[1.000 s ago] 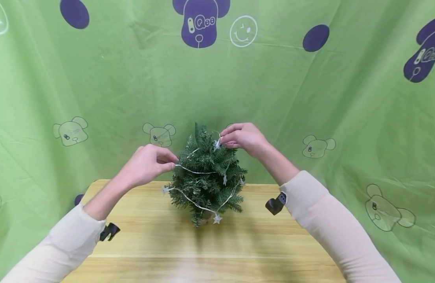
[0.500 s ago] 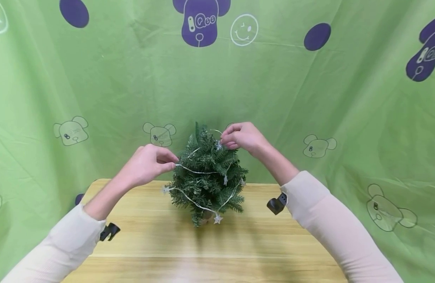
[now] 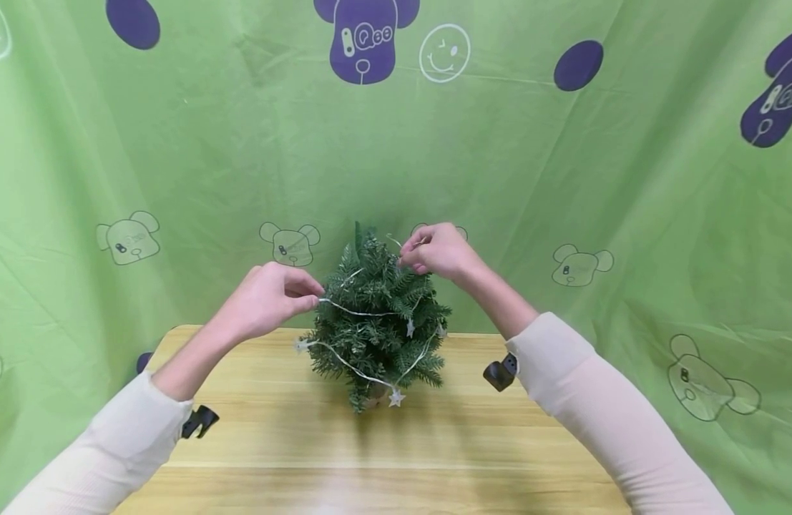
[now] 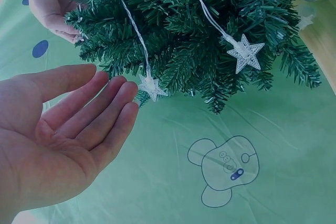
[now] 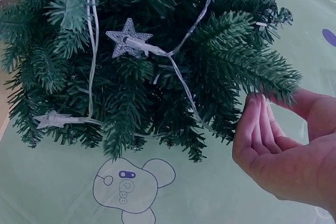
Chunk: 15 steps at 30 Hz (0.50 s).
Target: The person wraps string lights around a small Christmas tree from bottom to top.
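A small artificial Christmas tree stands upright, wound with star string lights. My left hand is at the tree's left side, by the upper run of wire. In the left wrist view its fingers are nearly straight, close beside a clear star light; no grip shows. Near the treetop on the right, my right hand pinches the string lights with curled fingers, a loop of wire rising beside them. A branch partly covers those fingertips in the right wrist view, where a star hangs on the wire.
The tree stands on a light wooden table, near its back edge. A green curtain printed with bear heads hangs close behind and at both sides. Black wrist cameras hang below the sleeves.
My right hand has turned slightly, and its fingers now cover the star seen beside them earlier. The wire loop near the treetop has shifted a little. My left hand has stayed put.
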Tool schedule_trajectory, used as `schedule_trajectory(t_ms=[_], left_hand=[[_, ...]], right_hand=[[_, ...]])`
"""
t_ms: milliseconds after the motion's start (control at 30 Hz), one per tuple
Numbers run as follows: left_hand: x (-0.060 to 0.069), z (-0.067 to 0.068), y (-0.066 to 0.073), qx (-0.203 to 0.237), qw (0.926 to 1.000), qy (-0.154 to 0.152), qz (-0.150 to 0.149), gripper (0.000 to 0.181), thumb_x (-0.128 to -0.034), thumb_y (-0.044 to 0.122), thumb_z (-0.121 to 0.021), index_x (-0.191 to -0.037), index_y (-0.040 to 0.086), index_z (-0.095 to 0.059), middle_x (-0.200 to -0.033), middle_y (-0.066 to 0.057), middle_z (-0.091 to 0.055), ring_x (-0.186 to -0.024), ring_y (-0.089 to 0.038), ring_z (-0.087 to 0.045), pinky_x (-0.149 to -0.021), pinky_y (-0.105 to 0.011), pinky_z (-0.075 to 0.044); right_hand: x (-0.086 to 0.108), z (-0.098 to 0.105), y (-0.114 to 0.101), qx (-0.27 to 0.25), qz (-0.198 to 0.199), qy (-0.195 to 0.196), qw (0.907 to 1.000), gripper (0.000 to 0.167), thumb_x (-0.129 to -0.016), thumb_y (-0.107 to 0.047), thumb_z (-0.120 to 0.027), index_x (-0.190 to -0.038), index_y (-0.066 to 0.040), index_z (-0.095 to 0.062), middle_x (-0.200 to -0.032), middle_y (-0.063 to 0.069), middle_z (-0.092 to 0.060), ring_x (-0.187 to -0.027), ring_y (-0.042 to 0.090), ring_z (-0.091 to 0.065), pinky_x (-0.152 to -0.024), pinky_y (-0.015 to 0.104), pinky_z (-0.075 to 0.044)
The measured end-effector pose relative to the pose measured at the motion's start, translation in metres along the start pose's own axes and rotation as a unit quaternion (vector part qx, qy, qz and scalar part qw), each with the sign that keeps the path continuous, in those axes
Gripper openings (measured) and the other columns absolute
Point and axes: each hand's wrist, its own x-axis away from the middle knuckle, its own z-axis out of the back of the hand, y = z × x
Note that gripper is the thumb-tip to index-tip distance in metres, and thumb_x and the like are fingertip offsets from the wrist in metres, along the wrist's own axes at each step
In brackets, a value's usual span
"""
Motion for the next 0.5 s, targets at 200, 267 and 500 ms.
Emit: schedule_trajectory(t_ms=[200, 267, 500], left_hand=[[0.0001, 0.0009, 0.0, -0.004, 1.0, 0.0, 0.0, 0.023, -0.0957, 0.016, -0.069, -0.117, 0.008, -0.073, -0.114, -0.01, -0.076, -0.106, -0.028, -0.072, -0.096, -0.048, -0.057], [0.0001, 0.0008, 0.0, -0.004, 1.0, 0.0, 0.0, 0.023, -0.0957, 0.016, -0.069, -0.117, 0.008, -0.073, -0.113, -0.01, -0.076, -0.106, -0.028, -0.072, -0.097, -0.048, -0.057], [0.0, 0.0005, 0.0005, -0.002, 1.0, -0.001, 0.001, 0.023, -0.0956, 0.016, -0.069, -0.117, 0.008, -0.074, -0.112, -0.009, -0.077, -0.105, -0.027, -0.072, -0.095, -0.048, -0.058]], right_hand=[[-0.0009, -0.0038, 0.0022, 0.007, 0.007, 0.006, 0.9999, 0.016, -0.088, -0.005, -0.075, -0.103, -0.002, -0.069, -0.105, 0.015, -0.075, -0.078, 0.017, -0.068, -0.076, 0.029, -0.061], [-0.0011, -0.0047, 0.0027, 0.015, 0.009, 0.011, 0.9998, 0.017, -0.087, -0.007, -0.077, -0.102, -0.003, -0.07, -0.103, 0.013, -0.074, -0.078, 0.017, -0.067, -0.075, 0.03, -0.061], [-0.0001, -0.0074, 0.0051, 0.049, 0.02, 0.03, 0.9981, 0.018, -0.084, -0.012, -0.082, -0.098, -0.007, -0.072, -0.095, 0.009, -0.072, -0.072, 0.015, -0.065, -0.065, 0.024, -0.055]])
